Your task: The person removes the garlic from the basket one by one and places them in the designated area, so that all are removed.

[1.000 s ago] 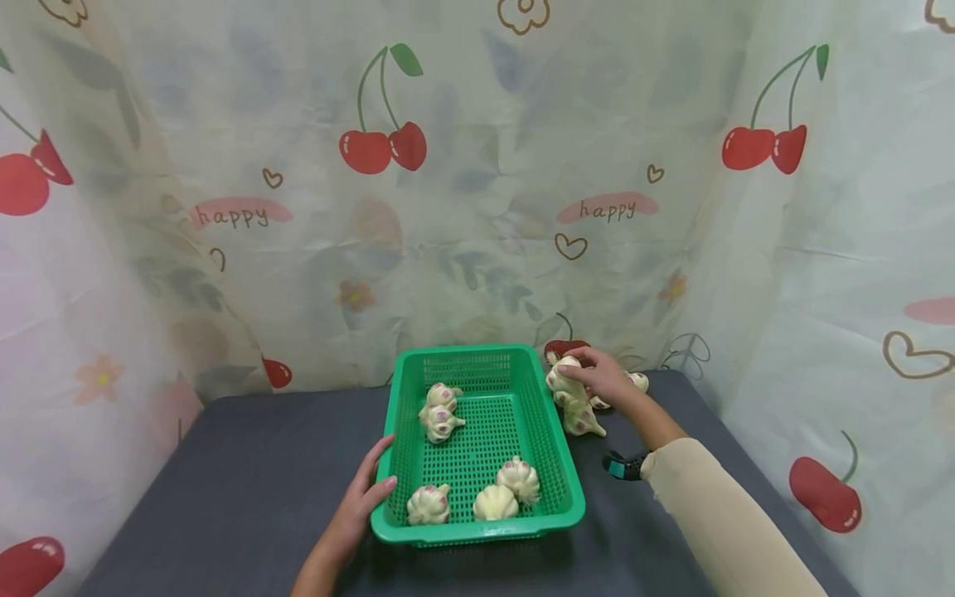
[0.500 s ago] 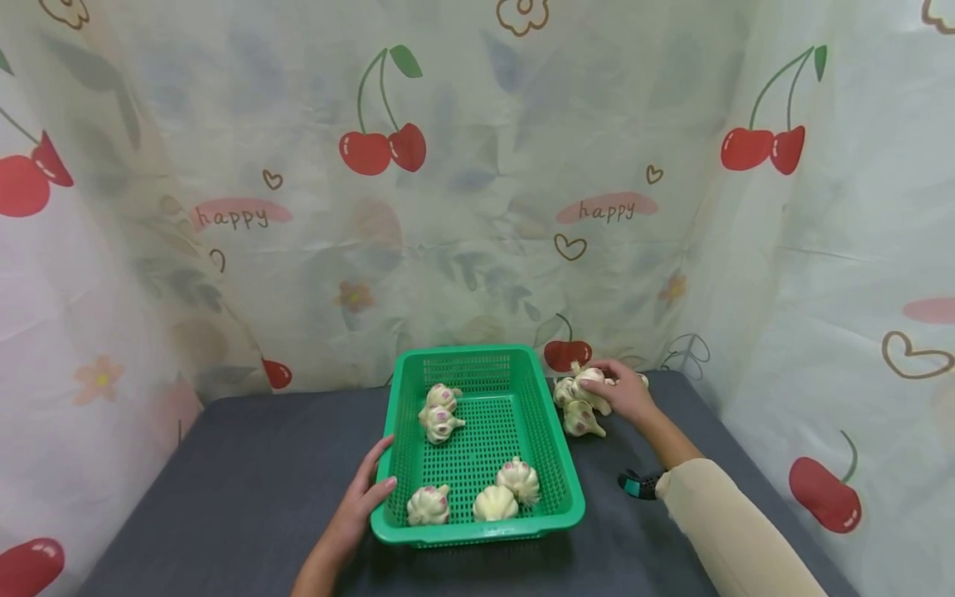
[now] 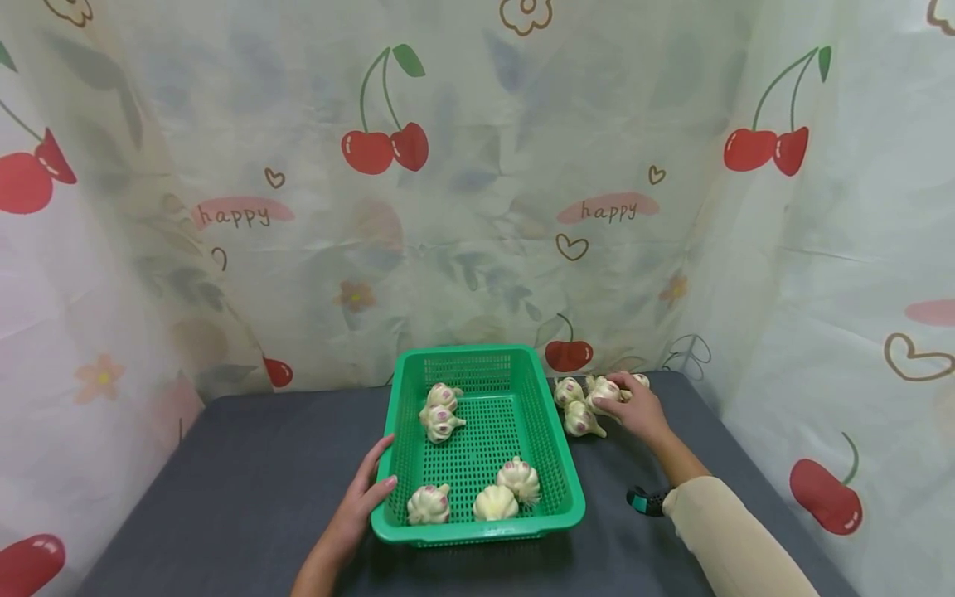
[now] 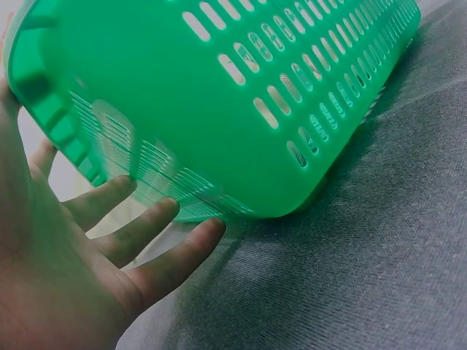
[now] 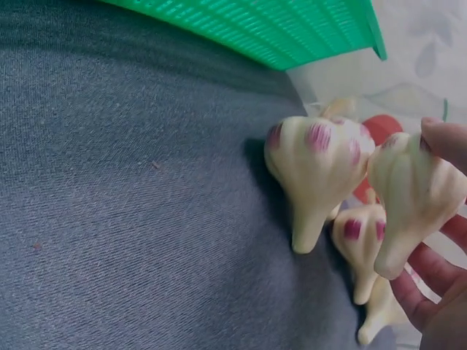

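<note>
A green plastic basket stands on the dark cloth, with several garlic bulbs lying inside. My left hand holds its near left side, thumb over the rim; in the left wrist view, the other fingers spread along the outside wall. To the right of the basket, my right hand pinches a garlic bulb between thumb and fingers, amid a small group of bulbs. The right wrist view shows this held bulb with its stem downward, beside another purple-marked bulb.
Loose bulbs lie close against the basket's right side. A black and teal band is by the right wrist. A cherry-patterned curtain rises behind the table and along both sides.
My right hand has moved from beside the basket's right rim farther right and lower, carrying a garlic bulb to the group there. My left hand and the basket have stayed still.
</note>
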Motion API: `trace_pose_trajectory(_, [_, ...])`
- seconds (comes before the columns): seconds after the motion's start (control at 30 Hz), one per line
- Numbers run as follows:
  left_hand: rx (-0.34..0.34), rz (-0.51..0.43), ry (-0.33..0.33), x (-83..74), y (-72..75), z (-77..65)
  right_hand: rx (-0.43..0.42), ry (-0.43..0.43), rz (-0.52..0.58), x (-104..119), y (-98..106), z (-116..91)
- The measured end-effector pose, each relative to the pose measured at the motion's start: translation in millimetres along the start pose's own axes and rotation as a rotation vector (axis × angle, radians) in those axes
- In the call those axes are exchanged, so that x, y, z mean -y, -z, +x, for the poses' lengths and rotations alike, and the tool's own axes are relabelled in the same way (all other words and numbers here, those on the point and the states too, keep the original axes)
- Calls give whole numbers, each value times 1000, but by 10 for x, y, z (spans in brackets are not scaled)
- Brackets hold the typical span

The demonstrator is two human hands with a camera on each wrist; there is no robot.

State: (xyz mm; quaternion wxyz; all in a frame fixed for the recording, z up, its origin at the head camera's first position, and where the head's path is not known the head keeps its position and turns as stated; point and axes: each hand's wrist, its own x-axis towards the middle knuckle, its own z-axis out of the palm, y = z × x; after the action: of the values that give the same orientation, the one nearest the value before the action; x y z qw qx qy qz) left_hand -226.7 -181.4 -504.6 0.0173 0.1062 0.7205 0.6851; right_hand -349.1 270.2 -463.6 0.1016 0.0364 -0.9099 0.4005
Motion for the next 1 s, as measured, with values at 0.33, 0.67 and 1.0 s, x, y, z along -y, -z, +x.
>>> trace_pose_trajectory(0.33, [8, -6, -2, -15, 7, 5, -30, -53, -7, -195, -10, -25])
trace_pose_trajectory(0.67, [9, -5, 5, -36, 2, -2, -14, -105, -25, -315, -48, -93])
trace_pose_trajectory(1.0, [13, -1, 2, -41, 2, -5, -14, -114, -33, -330, -94, -114])
